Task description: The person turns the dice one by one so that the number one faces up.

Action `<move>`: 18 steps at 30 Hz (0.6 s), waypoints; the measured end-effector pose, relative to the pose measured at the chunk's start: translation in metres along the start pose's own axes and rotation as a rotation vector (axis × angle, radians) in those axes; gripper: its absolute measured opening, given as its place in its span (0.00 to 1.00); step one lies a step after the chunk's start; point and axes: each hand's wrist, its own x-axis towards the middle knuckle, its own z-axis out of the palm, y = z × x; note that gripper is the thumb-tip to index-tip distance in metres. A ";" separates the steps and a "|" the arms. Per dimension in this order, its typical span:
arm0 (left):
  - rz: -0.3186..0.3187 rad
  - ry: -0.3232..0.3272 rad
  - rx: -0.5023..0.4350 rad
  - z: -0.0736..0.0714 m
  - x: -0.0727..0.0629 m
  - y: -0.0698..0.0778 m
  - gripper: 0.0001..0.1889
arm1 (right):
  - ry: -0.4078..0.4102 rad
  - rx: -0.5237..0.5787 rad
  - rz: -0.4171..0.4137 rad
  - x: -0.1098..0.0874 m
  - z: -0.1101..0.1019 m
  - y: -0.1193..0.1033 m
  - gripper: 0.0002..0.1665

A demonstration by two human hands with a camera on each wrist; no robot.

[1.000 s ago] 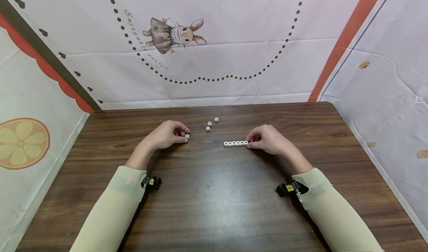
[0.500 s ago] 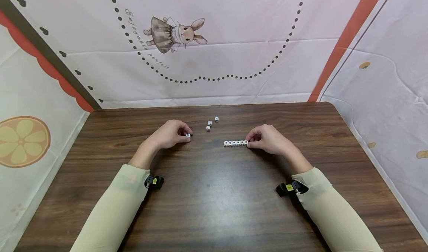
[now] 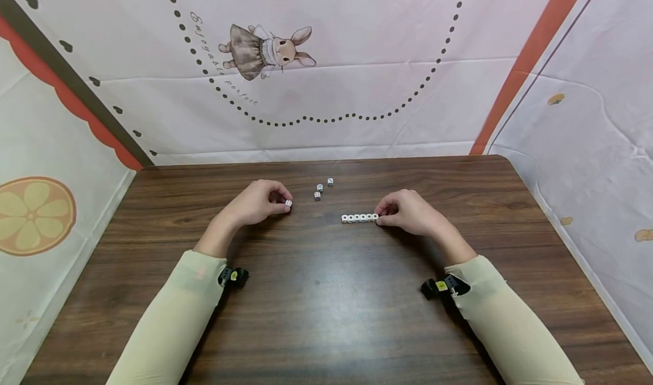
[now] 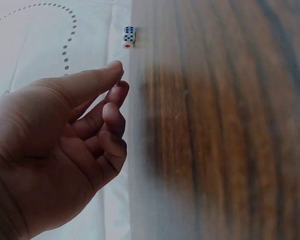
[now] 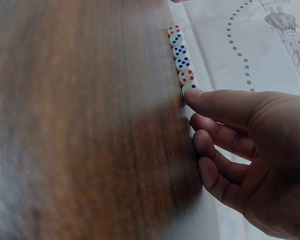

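Note:
My left hand (image 3: 257,204) pinches a small white die (image 3: 288,203) between thumb and fingertips, left of the table's middle. In the left wrist view the thumb (image 4: 92,84) hides nearly all of that die. A straight row of several white dice (image 3: 357,218) lies at the centre right, each with a single large dot on top. At the row's right end my right hand (image 3: 410,214) holds the last die (image 5: 188,90) between thumb and finger. Red and blue pips show along the row's near side in the right wrist view.
Behind the row and to its left lie three loose dice, a front one (image 3: 317,196), a middle one (image 3: 319,187) and a back one (image 3: 330,182). They rest on a dark wooden table (image 3: 326,317). A printed cloth (image 3: 357,90) hangs behind the table's far edge.
The die in my left hand has been turned, and a different face now shows. That hand has shifted slightly right and away. My right hand and the row have stayed in place.

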 end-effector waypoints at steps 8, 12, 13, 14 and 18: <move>-0.015 -0.004 -0.034 -0.001 -0.001 -0.002 0.07 | -0.004 -0.003 -0.003 0.000 0.000 0.001 0.05; -0.016 -0.014 -0.041 -0.001 -0.002 -0.002 0.07 | -0.004 0.003 -0.003 0.000 0.000 0.000 0.05; -0.017 -0.016 -0.043 -0.001 -0.002 -0.003 0.07 | -0.003 0.004 -0.004 0.000 0.000 0.000 0.05; -0.016 -0.018 -0.044 -0.001 -0.002 -0.003 0.07 | -0.002 0.004 -0.006 0.000 0.000 0.000 0.05; -0.019 -0.026 -0.043 0.000 -0.002 -0.004 0.07 | -0.006 0.003 -0.005 -0.001 0.000 -0.001 0.05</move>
